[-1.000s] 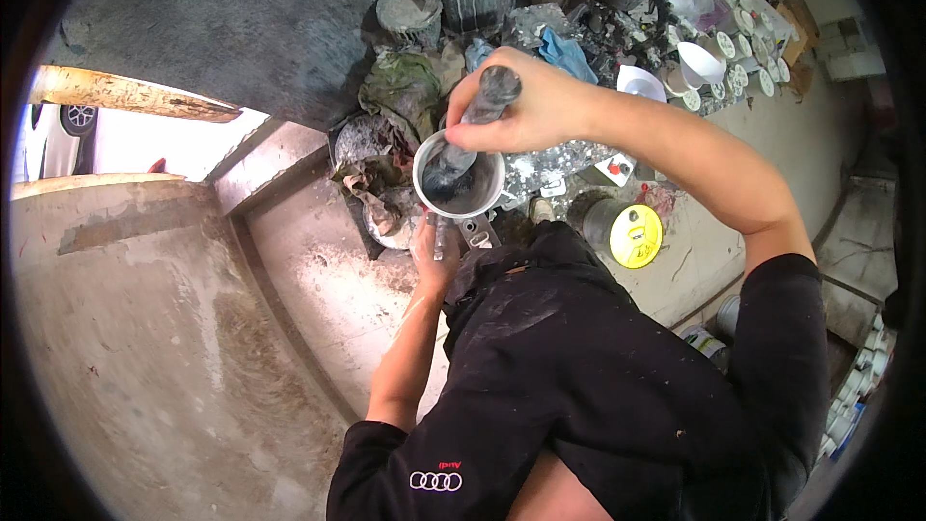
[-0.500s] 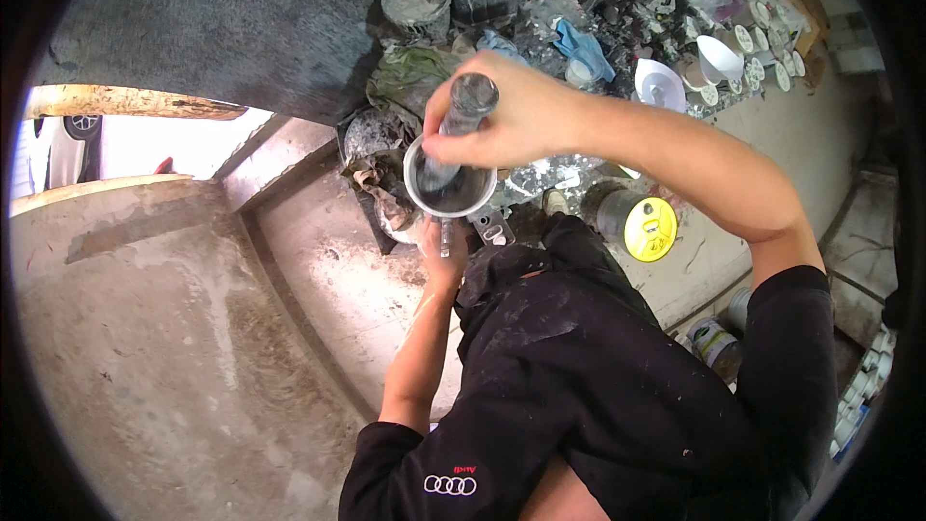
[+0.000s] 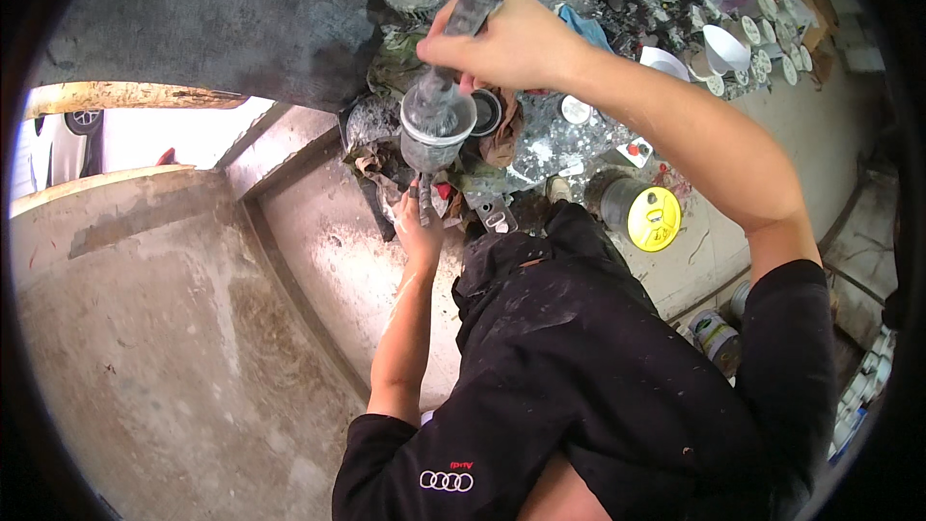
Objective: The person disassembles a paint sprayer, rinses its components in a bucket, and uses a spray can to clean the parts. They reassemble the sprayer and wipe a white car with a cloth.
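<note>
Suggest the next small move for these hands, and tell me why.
Probably sweep the grey tool gently around inside the pale-rimmed cup: its lower end is at the cup's mouth, the right grip holds its upper part, and the left grip has the handle beside the cup, which should keep it steady.

Black short-sleeved top (image 3: 617, 367), perhaps paint-flecked.

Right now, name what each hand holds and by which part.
Right hand: a grey, paint-smeared brush-like tool by its thick handle. Left hand: a round grey cup with a pale rim, by the narrow bar beneath it.
</note>
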